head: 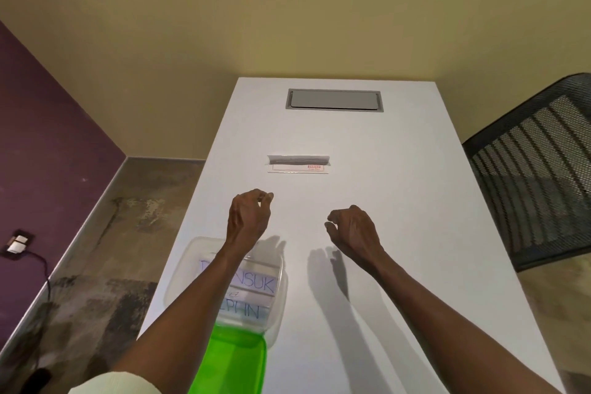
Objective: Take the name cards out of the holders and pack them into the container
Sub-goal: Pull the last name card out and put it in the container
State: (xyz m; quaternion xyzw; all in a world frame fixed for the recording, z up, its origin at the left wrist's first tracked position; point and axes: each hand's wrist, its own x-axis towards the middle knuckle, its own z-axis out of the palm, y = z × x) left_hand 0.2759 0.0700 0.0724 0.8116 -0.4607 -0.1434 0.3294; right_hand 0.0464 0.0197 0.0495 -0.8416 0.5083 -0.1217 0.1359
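Note:
A clear plastic card holder stands on the white table, a little beyond both hands. A clear plastic container sits at the table's near left, with name cards with blue lettering lying inside it. My left forearm crosses over the container. My left hand hovers above the table with fingers loosely curled and holds nothing. My right hand hovers to the right, fingers half curled and apart, also empty.
A green lid lies against the container's near side at the table's front edge. A grey cable hatch is set in the far end of the table. A black mesh chair stands at the right. Floor lies to the left.

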